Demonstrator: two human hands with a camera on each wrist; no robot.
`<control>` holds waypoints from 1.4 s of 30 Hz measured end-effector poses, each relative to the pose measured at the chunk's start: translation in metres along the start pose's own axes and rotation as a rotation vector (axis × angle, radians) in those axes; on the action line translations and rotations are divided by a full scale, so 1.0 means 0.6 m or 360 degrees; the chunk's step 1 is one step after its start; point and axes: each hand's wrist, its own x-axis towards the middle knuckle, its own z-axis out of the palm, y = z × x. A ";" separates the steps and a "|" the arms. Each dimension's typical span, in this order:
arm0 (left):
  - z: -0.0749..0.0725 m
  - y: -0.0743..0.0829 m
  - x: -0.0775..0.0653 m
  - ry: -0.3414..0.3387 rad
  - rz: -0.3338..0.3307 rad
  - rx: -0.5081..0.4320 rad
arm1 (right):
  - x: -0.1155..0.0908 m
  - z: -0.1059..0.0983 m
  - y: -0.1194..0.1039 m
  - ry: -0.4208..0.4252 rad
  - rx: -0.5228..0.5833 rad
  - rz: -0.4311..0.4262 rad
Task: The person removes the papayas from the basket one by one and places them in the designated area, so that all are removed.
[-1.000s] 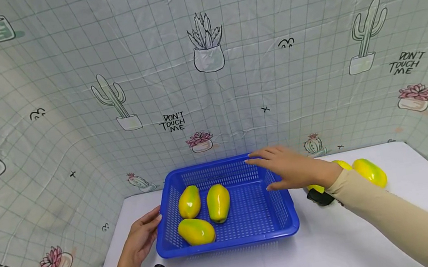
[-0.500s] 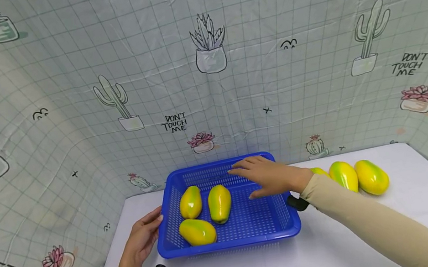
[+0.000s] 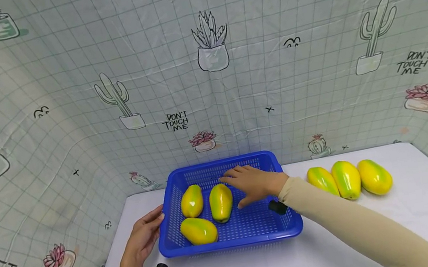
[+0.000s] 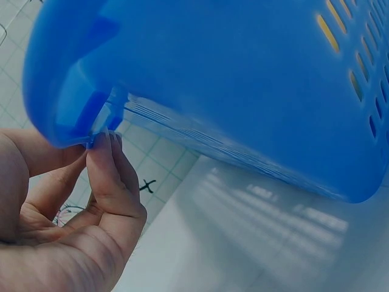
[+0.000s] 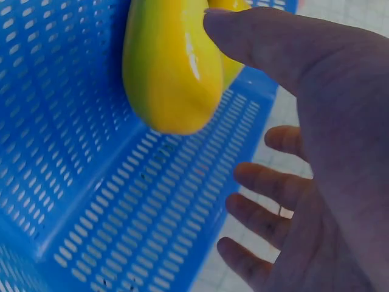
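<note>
A blue perforated basket [image 3: 230,243] stands on the table with three yellow-green papayas in its left half. One papaya [image 3: 192,201] lies at the back left, another papaya [image 3: 198,231] at the front left, and a third papaya [image 3: 221,203] nearer the middle. My left hand [image 3: 140,241] pinches the basket's left rim; the left wrist view shows thumb and fingertips at the rim's edge. Over the basket, my right hand [image 3: 251,183] spreads its fingers just right of the middle papaya, holding nothing. In the right wrist view the thumb [image 5: 243,30] overlaps a papaya [image 5: 173,73].
Right of the basket, three more papayas lie in a row on the white tablecloth [image 3: 349,233]: a left one [image 3: 322,180], a middle one [image 3: 347,179] and a right one [image 3: 375,177]. A cactus-print cloth [image 3: 252,81] hangs close behind the basket.
My right hand has moved left and a little down, from the basket's right rim to beside the middle papaya. The row of papayas on the right shows fully now. My left hand stays at the rim.
</note>
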 end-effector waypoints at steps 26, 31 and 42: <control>0.000 -0.001 0.000 0.0024 -0.0018 0.0007 | 0.083 0.043 -0.037 -0.0181 0.0009 0.0186; 0.001 -0.001 0.000 0.0014 -0.0013 0.0009 | 0.088 0.049 -0.038 -0.0202 0.0014 0.0206; 0.000 -0.001 -0.002 0.0003 -0.0012 0.0002 | 0.086 0.056 -0.035 -0.0201 0.0081 0.0249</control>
